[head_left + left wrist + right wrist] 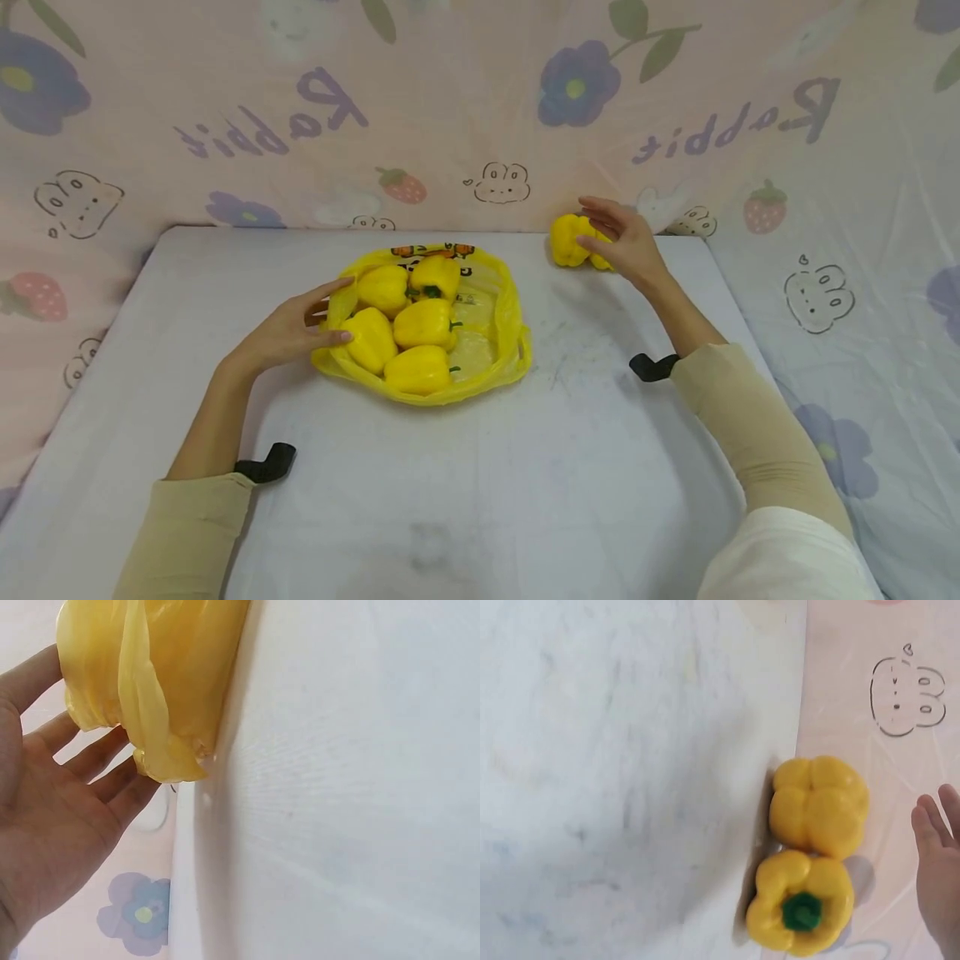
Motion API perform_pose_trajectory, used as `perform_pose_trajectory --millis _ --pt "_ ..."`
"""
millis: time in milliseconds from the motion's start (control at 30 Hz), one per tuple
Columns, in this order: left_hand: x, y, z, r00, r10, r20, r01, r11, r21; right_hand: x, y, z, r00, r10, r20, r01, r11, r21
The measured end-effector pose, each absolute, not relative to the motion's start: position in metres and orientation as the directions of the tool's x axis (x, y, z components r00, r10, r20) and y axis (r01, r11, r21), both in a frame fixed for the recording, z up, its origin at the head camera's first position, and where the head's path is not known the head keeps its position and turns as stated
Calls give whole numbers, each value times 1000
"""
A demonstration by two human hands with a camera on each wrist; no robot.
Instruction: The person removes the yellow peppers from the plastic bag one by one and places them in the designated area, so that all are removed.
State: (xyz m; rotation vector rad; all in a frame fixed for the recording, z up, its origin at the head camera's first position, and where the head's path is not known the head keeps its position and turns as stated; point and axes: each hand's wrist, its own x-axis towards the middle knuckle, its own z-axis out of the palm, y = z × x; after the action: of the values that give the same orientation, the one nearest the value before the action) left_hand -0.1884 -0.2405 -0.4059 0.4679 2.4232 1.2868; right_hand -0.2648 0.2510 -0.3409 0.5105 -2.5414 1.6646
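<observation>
A yellow plastic bag [521, 342] lies wide-mouthed on the table, holding several yellow bell peppers [423, 323] with green stems. My left hand [279, 333] touches the bag's left side, its fingers fairly straight along the rim. In the left wrist view the fingers [56, 735] reach against the bag's crumpled plastic [180, 667]. At the back right of the table, my right hand [622, 242] is over two more bell peppers, fingers extended. Seen from the right wrist, one pepper [821, 806] sits beside the other [802, 904], which shows its green stem; the hand is apart from both.
A white-covered table [480, 492] spreads beneath everything. Behind it hangs a pink cloth [450, 100] printed with rabbits, flowers and strawberries. Black curved pieces [270, 463] stick out at both wrists, near the sleeve cuffs.
</observation>
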Motion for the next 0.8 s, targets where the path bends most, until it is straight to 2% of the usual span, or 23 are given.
perform_pose_trajectory --millis 267,467,800 --pt "-190 -240 -403 -893 424 -152 120 549 827 -260 233 -338 -918 -316 240 -338 306 -890" --pt "-191 -240 -402 -896 418 -151 118 551 826 -265 222 -350 -897 -364 252 -356 255 -899" --pt "-191 -240 -397 -882 452 -133 152 540 828 -262 196 -360 -847 -471 246 -399 259 -880"
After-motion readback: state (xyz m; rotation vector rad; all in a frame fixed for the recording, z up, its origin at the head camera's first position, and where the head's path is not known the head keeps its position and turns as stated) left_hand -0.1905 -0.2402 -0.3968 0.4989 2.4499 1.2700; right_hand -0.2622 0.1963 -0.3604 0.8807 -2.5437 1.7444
